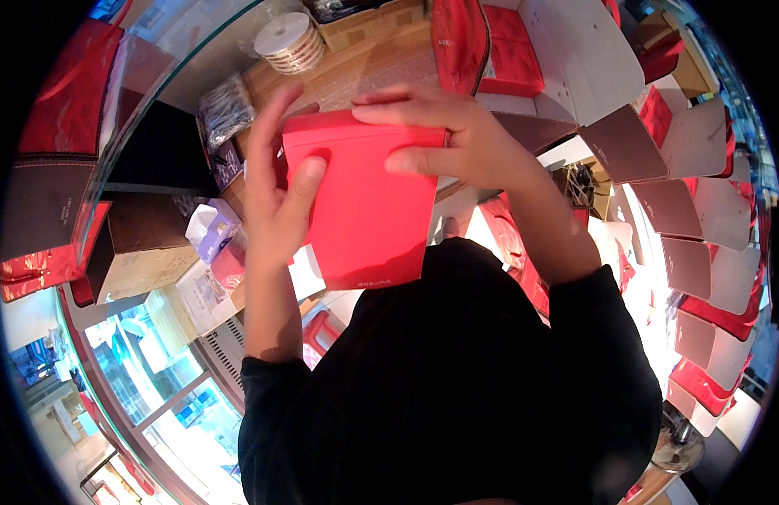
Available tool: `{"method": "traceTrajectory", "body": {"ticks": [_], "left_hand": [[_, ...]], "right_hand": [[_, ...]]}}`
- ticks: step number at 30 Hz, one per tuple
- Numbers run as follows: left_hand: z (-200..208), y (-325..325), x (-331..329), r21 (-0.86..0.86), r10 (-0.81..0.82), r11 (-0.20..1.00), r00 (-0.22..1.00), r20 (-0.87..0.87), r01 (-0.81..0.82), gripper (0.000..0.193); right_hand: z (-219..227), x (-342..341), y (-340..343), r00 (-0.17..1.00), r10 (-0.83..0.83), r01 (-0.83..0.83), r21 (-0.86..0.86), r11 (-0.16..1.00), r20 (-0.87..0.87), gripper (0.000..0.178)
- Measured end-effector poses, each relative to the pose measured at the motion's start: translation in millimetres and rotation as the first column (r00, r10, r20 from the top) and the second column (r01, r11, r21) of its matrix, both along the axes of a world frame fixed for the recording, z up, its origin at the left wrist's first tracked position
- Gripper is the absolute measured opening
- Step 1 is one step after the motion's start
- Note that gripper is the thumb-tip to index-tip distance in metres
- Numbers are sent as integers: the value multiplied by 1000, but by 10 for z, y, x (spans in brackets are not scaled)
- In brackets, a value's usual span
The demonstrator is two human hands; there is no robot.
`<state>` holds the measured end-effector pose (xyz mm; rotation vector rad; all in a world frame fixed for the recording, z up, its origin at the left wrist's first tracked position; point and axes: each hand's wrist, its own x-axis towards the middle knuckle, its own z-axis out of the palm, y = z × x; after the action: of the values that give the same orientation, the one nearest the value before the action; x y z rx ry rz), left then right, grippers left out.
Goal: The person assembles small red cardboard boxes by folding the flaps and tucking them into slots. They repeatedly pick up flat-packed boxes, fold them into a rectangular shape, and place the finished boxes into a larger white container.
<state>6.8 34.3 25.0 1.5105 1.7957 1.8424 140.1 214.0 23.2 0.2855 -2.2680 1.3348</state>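
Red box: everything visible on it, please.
The red box is plain, bright red and card-like, with straight edges and small pale print near its lower edge. A crease or seam runs across near the top; no opening shows, and its inside is hidden. It is held in front of the black shirt, broad face to the camera. The left hand grips its left side, thumb on the face; the right hand holds the upper right corner, fingers along the top.

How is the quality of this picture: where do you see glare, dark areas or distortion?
In the head view, the fisheye bends the line of open boxes along the right rim and leaves the corners black; glare bleaches the area beside them; the red box is brightly lit, while the black shirt loses most detail.
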Motion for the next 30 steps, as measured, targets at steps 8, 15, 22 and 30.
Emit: {"method": "traceTrajectory", "body": {"ticks": [8,15,22,30], "left_hand": [[-121,39,9,157,60,986,998,-21,-56,20],[-107,13,39,170,55,984,998,-30,-49,13],[-62,-3,99,106,67,993,993,-98,-57,12],[-15,145,380,110,-14,994,983,180,-6,85]], "right_hand": [[-130,-85,-73,973,-96,47,-226,973,-209,28],[-135,-41,-84,974,-49,10,-175,984,-222,25],[-87,63,-101,976,-100,101,-8,995,-195,30],[-207,376,-47,962,-197,174,-129,976,-191,34]]}}
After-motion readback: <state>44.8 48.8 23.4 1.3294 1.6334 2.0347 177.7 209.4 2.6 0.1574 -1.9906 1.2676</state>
